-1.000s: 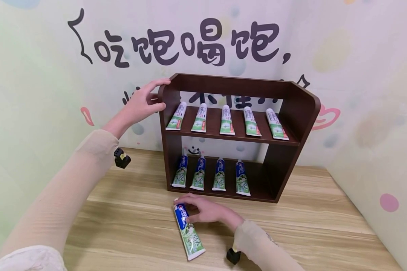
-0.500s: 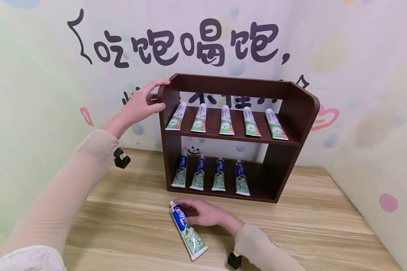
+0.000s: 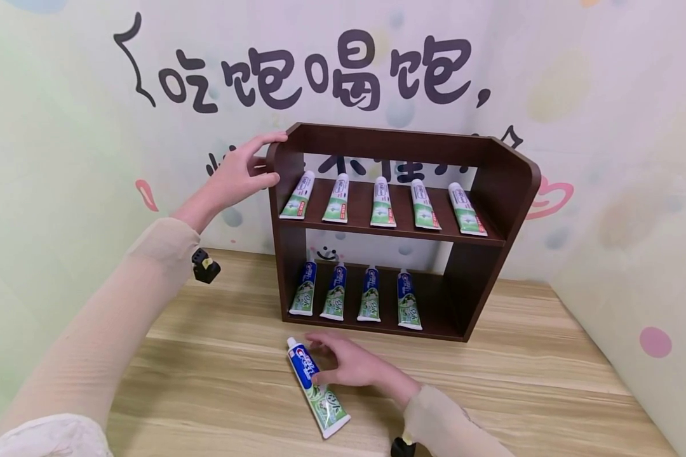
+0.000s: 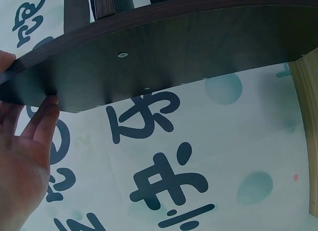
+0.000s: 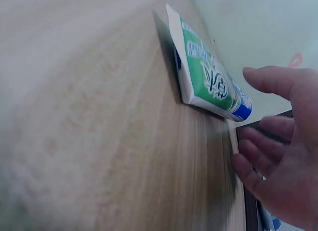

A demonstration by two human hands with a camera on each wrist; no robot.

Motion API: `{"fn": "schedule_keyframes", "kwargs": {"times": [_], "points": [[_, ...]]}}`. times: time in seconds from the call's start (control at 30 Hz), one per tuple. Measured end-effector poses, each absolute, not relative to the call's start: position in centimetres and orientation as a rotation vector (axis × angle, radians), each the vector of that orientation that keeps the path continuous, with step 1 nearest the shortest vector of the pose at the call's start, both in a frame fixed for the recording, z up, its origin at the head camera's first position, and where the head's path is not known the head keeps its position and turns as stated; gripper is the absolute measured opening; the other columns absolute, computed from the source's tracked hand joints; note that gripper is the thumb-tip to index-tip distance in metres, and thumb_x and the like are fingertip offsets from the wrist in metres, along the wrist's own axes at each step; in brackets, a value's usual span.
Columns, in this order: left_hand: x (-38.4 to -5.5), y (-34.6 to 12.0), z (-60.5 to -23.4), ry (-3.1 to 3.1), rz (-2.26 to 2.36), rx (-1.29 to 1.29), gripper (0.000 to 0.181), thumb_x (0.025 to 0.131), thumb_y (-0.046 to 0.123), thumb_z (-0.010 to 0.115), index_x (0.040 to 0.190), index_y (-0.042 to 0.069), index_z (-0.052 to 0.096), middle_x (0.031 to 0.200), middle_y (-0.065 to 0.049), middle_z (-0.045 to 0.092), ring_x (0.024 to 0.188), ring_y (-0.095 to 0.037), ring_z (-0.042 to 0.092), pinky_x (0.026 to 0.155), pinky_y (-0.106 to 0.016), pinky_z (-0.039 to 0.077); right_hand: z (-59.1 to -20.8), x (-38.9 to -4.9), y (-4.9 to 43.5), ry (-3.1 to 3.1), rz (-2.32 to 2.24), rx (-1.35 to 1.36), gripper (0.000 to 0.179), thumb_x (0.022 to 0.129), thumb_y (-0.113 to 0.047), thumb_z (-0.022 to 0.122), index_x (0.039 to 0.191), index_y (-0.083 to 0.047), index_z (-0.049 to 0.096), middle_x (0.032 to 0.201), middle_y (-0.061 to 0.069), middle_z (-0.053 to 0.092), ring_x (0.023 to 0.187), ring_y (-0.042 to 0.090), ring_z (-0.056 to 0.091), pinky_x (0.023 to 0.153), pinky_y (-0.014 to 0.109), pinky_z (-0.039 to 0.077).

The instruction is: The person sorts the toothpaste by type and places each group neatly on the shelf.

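Observation:
A dark brown two-tier shelf rack (image 3: 400, 240) stands upright on the table. My left hand (image 3: 237, 174) grips the upper corner of its left side panel. In the left wrist view, the left hand (image 4: 25, 161) has fingers on both sides of that panel. A blue and green toothpaste tube (image 3: 318, 388) lies at a slant on the tabletop in front of the rack. Just right of the tube is my right hand (image 3: 349, 362), thumb over its edge in the head view. Seen from the right wrist, the right hand (image 5: 283, 146) has thumb and fingers spread, the tube (image 5: 208, 77) outside them.
Several white and green toothpaste tubes (image 3: 381, 203) lie in a row on the upper tier. Several blue and green tubes (image 3: 369, 295) line the lower tier, with bare board (image 3: 441, 311) to their right. A printed wall (image 3: 206, 38) rises behind the wooden table (image 3: 206, 368).
My right hand has loosened from the toothpaste tube and drawn slightly right, uncovering the cap end. The tube has shifted slightly. My left hand stays on the rack.

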State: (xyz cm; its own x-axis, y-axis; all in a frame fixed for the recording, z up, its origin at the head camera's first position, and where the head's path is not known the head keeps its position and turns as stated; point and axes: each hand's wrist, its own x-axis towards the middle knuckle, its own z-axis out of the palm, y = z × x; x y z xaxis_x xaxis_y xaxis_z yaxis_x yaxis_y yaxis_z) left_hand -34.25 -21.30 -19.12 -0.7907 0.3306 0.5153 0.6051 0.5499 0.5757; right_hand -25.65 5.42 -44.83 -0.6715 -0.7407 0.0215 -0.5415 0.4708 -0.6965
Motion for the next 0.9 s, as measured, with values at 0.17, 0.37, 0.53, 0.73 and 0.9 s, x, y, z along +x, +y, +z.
{"fn": "schedule_keyframes", "kwargs": {"times": [0.17,0.37,0.53,0.73,0.9], "points": [[-34.2,-21.3,-19.1,-2.446,-1.098,-0.766,0.061,0.094,0.011,0.059,0.151,0.023,0.039,0.161,0.004,0.035,0.131,-0.037,0.055,0.109,-0.051,0.048,-44.8,-25.0,5.5,2.444,-0.938,-1.070,0.081,0.079,-0.029,0.081,0.149,-0.012,0.042,0.123,0.003,0.058,0.111,0.014,0.055,0.096,0.023,0.049],[-34.2,-21.3,-19.1,-2.449,-1.090,-0.759,0.061,0.094,0.011,0.059,0.151,0.022,0.039,0.161,0.005,0.035,0.130,-0.036,0.056,0.109,-0.050,0.048,-44.7,-24.0,4.8,2.443,-0.895,-1.009,0.084,0.079,-0.024,0.082,0.151,-0.018,0.038,0.118,-0.003,0.056,0.100,0.004,0.052,0.087,0.017,0.048],[-34.3,-21.3,-19.0,-2.444,-1.095,-0.762,0.061,0.094,0.011,0.059,0.151,0.020,0.039,0.160,0.004,0.035,0.129,-0.036,0.057,0.110,-0.049,0.047,-43.9,-22.9,4.1,2.508,-0.794,-0.955,0.086,0.080,-0.025,0.081,0.153,-0.021,0.036,0.119,0.001,0.059,0.097,0.002,0.053,0.086,0.016,0.049],[-34.3,-21.3,-19.0,-2.444,-1.091,-0.770,0.061,0.094,0.010,0.059,0.151,0.019,0.039,0.160,0.003,0.035,0.129,-0.037,0.057,0.110,-0.050,0.047,-43.4,-22.7,3.6,2.520,-0.765,-0.929,0.086,0.078,-0.023,0.083,0.152,-0.022,0.039,0.092,-0.004,0.067,0.077,-0.002,0.056,0.070,0.014,0.050],[-34.3,-21.3,-19.1,-2.451,-1.087,-0.762,0.061,0.094,0.011,0.059,0.151,0.021,0.039,0.160,0.004,0.035,0.129,-0.037,0.056,0.109,-0.050,0.048,-43.4,-22.7,3.5,2.516,-0.774,-0.902,0.084,0.078,-0.024,0.083,0.151,-0.029,0.041,0.078,-0.008,0.062,0.068,0.000,0.056,0.063,0.015,0.049]]}}
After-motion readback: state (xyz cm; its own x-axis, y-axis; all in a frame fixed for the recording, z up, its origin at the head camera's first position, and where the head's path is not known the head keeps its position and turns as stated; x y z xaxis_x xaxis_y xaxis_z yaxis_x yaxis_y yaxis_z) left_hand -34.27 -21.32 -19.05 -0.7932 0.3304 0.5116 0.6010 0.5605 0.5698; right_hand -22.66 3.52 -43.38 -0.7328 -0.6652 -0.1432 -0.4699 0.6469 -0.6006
